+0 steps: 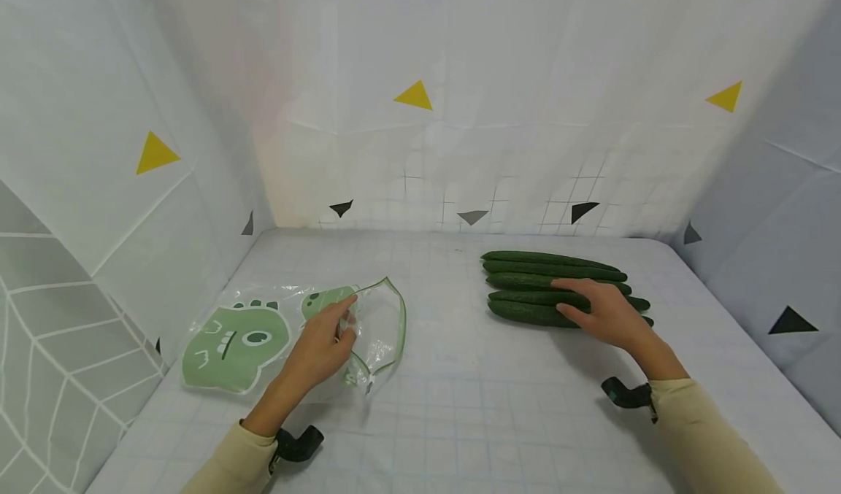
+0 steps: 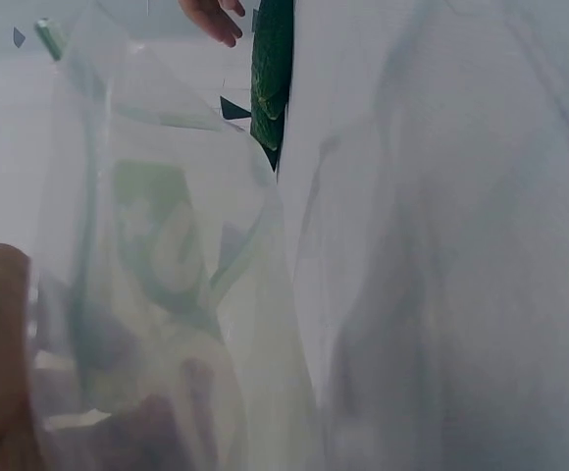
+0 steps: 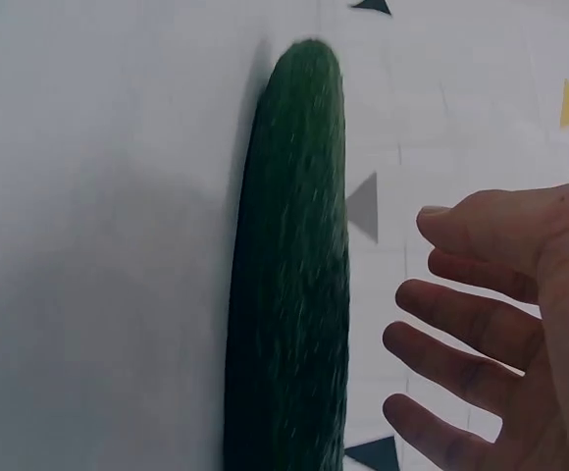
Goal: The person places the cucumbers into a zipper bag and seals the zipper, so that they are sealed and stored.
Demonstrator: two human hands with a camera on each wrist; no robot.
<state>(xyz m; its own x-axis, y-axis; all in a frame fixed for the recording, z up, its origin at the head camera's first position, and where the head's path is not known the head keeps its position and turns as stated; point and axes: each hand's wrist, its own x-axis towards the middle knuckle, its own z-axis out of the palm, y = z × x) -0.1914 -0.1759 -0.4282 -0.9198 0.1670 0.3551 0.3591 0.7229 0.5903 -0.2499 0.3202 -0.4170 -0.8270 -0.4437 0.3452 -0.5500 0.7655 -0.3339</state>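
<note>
A clear plastic bag (image 1: 239, 348) with a green cartoon dinosaur print lies at the left, its green-edged mouth spread toward the right. My left hand (image 1: 318, 352) holds it near that mouth; in the left wrist view the thumb is outside and blurred fingers show through the film of the bag (image 2: 157, 245). Several long dark green cucumbers (image 1: 545, 313) lie side by side at the right. Over their right-hand part hovers my right hand (image 1: 607, 315), fingers spread and relaxed. The right wrist view shows the nearest cucumber (image 3: 294, 285) apart from the right hand (image 3: 540, 334).
A white cloth with faint grid lines covers the table (image 1: 453, 406). White sheets with yellow, grey and black triangles form a back wall (image 1: 499, 78) and side walls. Dark curved wrist mounts (image 1: 298, 444) stick out from both sleeves. Bare cloth separates the bag from the cucumbers.
</note>
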